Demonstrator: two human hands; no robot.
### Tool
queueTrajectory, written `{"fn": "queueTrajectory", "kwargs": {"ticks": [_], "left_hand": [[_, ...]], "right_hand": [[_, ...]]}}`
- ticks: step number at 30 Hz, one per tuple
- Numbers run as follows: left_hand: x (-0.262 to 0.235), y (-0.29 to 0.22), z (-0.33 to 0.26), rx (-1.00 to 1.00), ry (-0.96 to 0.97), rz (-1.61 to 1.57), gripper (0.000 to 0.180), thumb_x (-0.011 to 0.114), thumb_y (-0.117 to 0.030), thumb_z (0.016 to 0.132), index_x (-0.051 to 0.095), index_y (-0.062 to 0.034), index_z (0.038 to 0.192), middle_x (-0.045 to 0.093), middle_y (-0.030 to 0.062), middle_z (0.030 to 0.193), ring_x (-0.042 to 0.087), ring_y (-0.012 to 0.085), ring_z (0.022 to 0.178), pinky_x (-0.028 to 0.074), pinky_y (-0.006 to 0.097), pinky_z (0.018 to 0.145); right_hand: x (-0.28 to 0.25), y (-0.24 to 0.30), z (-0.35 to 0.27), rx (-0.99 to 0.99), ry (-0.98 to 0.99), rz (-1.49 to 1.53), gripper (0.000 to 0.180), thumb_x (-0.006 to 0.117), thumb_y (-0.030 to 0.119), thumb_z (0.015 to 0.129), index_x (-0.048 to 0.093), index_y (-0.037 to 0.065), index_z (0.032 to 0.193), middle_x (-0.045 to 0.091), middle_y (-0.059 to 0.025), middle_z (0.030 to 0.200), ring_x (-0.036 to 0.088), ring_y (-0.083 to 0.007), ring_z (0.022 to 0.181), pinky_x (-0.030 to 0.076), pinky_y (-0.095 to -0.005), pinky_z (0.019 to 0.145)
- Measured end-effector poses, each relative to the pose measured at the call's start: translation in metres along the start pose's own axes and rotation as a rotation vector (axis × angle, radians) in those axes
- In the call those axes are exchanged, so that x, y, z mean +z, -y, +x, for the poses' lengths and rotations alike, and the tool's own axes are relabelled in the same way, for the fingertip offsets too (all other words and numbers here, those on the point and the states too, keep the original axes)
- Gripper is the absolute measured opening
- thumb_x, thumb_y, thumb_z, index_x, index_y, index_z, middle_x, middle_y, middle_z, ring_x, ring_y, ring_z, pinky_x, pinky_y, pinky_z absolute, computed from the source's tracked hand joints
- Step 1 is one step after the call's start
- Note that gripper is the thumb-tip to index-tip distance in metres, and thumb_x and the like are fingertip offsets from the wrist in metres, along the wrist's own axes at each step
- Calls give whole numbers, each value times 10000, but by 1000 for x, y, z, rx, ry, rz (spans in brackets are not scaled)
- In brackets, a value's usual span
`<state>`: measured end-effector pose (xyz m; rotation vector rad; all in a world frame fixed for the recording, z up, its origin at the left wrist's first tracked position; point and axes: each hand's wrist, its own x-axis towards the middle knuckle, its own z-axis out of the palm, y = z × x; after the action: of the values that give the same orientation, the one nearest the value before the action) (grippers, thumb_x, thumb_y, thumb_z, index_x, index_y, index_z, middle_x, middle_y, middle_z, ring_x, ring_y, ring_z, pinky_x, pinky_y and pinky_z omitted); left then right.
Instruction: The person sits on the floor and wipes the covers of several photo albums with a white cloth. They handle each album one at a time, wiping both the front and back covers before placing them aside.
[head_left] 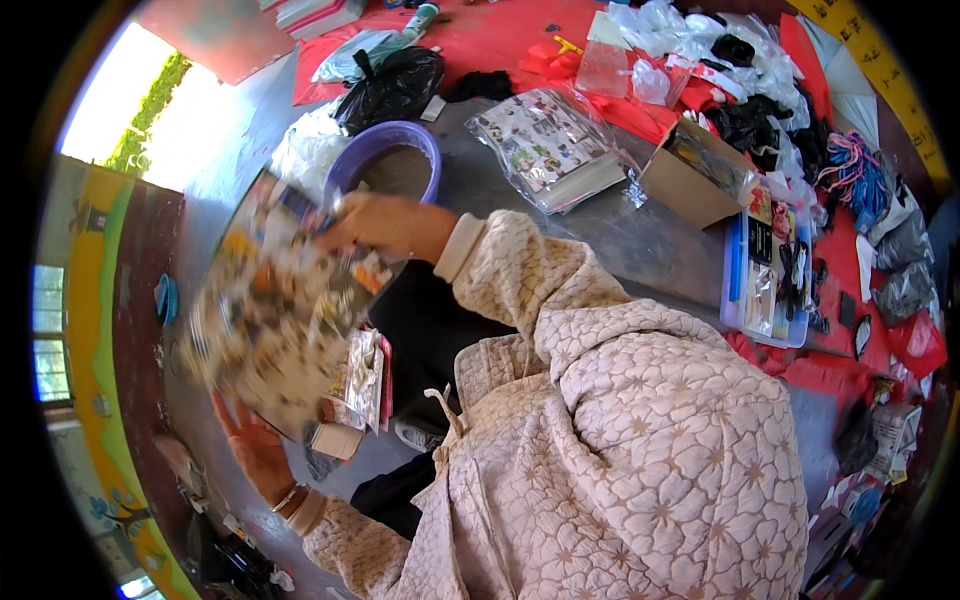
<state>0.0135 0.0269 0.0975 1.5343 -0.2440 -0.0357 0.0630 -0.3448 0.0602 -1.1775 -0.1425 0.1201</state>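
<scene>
A large flat printed sheet (290, 310), covered with small coloured pictures, is tilted in front of me at the left and smeared by motion. Closed on its upper right edge is my right hand (385, 225). My left hand (255, 445) is open with fingers spread by the sheet's lower edge; I cannot tell whether they touch it. Behind the right hand stands a purple basin (432, 160). A plastic-wrapped stack with a similar picture print (545, 145) lies farther right. Partly hidden by the sheet, a small pile of packets (365, 380) rests beside my dark-clothed leg.
An open cardboard box (700, 175) and a clear plastic container of stationery (768, 265) stand at the right. Plastic bags and a bundle of blue and pink cord (858, 175) litter the red cloth (480, 45). A black bag (395, 85) sits behind the basin.
</scene>
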Motion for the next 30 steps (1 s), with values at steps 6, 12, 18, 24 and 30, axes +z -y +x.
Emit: {"fn": "queueTrajectory", "kwargs": {"ticks": [6, 12, 18, 24, 30], "left_hand": [[38, -31, 10, -106, 219, -463, 535, 446, -219, 897, 219, -22, 1340, 233, 155, 1379, 408, 261, 1168, 423, 348, 914], [5, 26, -17, -266, 85, -537, 437, 394, -171, 912, 291, -15, 1307, 396, 135, 1292, 492, 226, 1082, 470, 323, 850], [-1, 42, -39, -289, -3, -676, 400, 395, -148, 909, 332, -16, 1281, 470, 141, 1221, 516, 225, 1049, 475, 327, 851], [-10, 55, -63, -354, -71, -712, 379, 392, -112, 903, 356, -14, 1268, 493, 141, 1198, 524, 227, 1039, 466, 326, 865], [-9, 48, -80, -351, -170, -694, 372, 400, -105, 898, 369, -4, 1255, 509, 146, 1176, 541, 220, 1011, 473, 318, 854]], "right_hand": [[-135, 6, -48, -312, -532, 596, 188, 651, 57, 711, 518, 99, 836, 470, 31, 590, 448, -71, 492, 387, -210, 464], [-250, -3, -154, -515, -916, 710, 112, 648, 90, 755, 537, 92, 738, 489, 15, 589, 506, -105, 535, 470, -287, 523], [-273, -4, -141, -412, -1331, 585, 80, 621, 93, 779, 546, 70, 796, 524, -14, 669, 524, -158, 633, 489, -318, 586], [-307, -102, -122, -124, -1468, 352, 258, 663, 319, 745, 579, 81, 799, 567, -48, 702, 456, -157, 416, 334, -287, 348], [-286, -101, -153, 29, -1309, 323, 336, 648, 345, 732, 553, 100, 942, 587, -55, 790, 543, -193, 558, 370, -305, 379]]}}
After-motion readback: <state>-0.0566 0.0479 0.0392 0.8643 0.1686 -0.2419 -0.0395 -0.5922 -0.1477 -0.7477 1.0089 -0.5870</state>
